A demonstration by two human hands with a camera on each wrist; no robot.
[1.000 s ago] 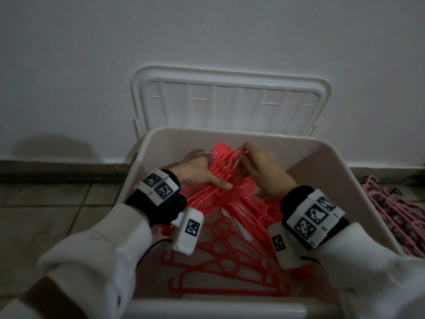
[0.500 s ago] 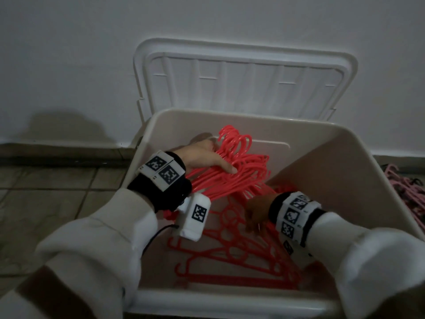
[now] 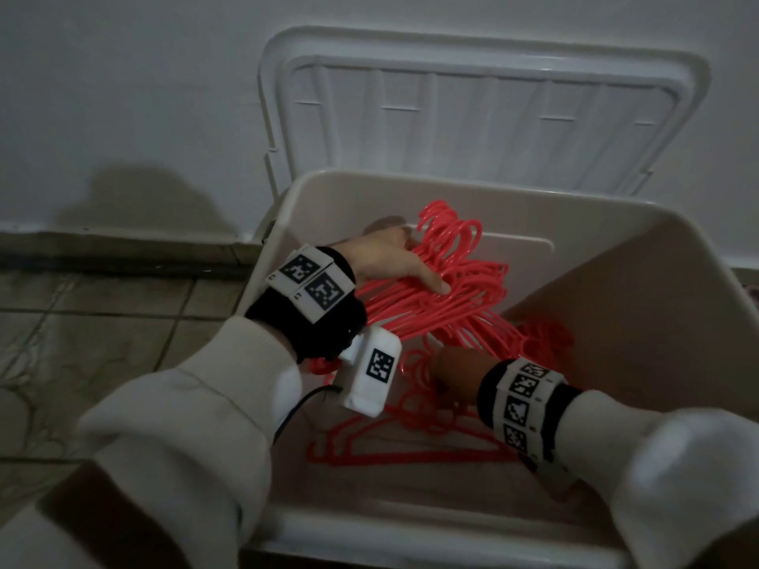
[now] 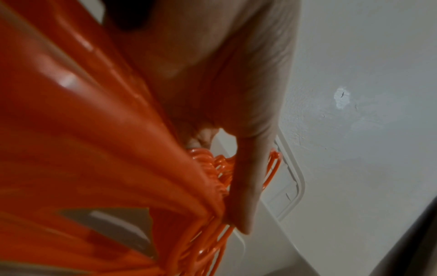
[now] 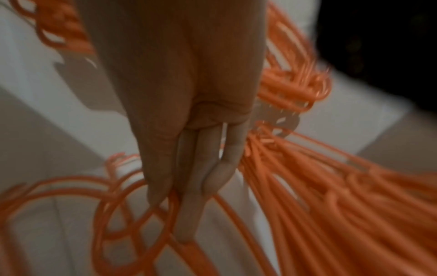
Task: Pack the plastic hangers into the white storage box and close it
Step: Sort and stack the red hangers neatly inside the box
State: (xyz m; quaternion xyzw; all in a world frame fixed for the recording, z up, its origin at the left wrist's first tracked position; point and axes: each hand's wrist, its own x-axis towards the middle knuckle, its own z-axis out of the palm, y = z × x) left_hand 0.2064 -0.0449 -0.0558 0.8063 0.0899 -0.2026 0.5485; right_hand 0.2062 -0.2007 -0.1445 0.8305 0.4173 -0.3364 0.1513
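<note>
Left hand (image 3: 390, 260) grips hanger bundle (image 3: 451, 289) inside white box (image 3: 616, 322); right hand (image 3: 451, 375) fingers straight, touching loose hangers (image 3: 410, 441). No legible writing.

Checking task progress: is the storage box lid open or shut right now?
Open. The white lid stands upright against the wall behind the white storage box, and both hands are still inside among the red hangers.

Coral-red hangers (image 3: 447, 305) — white box (image 3: 640, 322), white lid (image 3: 484, 112), black-and-white checkered wrist tags (image 3: 312, 281), cream sleeves (image 3: 193, 437).
</note>
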